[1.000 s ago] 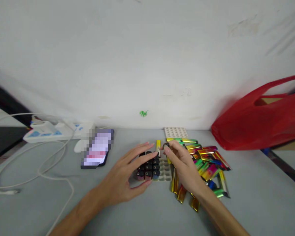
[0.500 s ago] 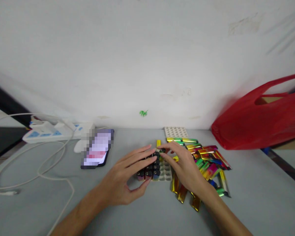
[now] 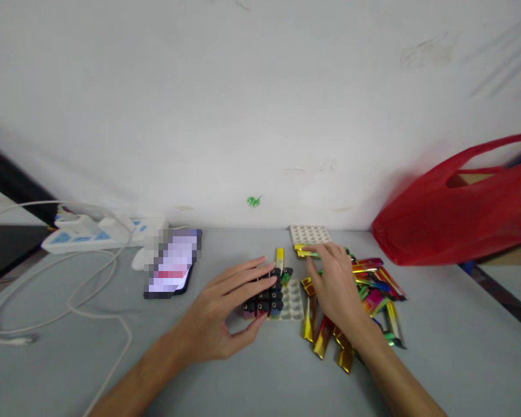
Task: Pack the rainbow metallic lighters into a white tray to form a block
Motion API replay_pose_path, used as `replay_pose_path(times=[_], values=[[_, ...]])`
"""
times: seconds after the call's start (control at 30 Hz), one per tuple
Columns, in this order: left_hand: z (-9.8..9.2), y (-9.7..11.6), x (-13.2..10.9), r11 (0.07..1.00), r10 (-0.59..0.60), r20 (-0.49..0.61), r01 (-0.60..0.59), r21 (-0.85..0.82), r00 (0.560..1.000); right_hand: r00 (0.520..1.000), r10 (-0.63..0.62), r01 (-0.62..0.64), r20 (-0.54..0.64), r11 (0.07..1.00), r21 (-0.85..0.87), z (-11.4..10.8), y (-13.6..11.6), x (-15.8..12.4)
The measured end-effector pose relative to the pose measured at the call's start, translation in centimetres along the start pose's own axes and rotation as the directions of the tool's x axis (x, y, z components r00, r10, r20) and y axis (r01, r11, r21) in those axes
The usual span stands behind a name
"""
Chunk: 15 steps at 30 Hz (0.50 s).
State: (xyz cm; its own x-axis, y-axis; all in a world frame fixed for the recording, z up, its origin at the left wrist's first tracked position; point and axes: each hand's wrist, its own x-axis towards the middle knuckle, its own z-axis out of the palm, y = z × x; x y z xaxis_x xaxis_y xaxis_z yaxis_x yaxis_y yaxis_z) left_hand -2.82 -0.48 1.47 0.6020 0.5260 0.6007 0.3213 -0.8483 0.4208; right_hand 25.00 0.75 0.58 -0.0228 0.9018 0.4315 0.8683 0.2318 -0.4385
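Note:
My left hand [image 3: 219,315] rests with spread fingers over the left side of a white tray [image 3: 293,304] that holds several upright lighters with dark caps [image 3: 267,295]. One more lighter [image 3: 286,273] stands at the tray's far edge. My right hand [image 3: 334,284] reaches flat over a pile of shiny gold, green and pink lighters [image 3: 369,289] to the right of the tray, fingertips touching a gold-green one [image 3: 306,252] at the far end. Whether it grips that lighter I cannot tell.
A second white tray [image 3: 310,233] lies by the wall. A red plastic bag [image 3: 455,217] sits at the right. A phone [image 3: 173,263], a white power strip [image 3: 95,231] and loose white cables [image 3: 65,295] lie at the left. A yellow lighter [image 3: 279,258] stands behind the tray.
My right hand let go of the dark-capped lighter at the tray's far edge and moved right and back onto the pile. My left hand stayed over the tray.

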Motion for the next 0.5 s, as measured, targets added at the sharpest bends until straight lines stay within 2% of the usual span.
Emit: replay_pose_path(times=[0.1,0.2,0.33,0.5], values=[[-0.2,0.1,0.0,1.0,-0.008,0.003,0.008,0.011,1.0,0.998,0.064,-0.065,-0.011,0.97,-0.233,0.4,0.7,-0.2],[-0.3,0.1,0.1,1.0,-0.009,0.001,0.009,0.018,1.0,0.994,0.112,-0.109,-0.012,0.93,-0.352,0.6,1.1,-0.4],[-0.2,0.2,0.1,1.0,-0.002,0.0,0.002,0.024,1.0,0.991,0.135,-0.118,0.016,0.911,-0.394,0.8,1.4,-0.4],[-0.4,0.2,0.1,1.0,0.0,0.012,0.0,0.023,1.0,0.988,0.152,-0.131,0.032,0.923,-0.363,1.1,1.8,-0.5]])
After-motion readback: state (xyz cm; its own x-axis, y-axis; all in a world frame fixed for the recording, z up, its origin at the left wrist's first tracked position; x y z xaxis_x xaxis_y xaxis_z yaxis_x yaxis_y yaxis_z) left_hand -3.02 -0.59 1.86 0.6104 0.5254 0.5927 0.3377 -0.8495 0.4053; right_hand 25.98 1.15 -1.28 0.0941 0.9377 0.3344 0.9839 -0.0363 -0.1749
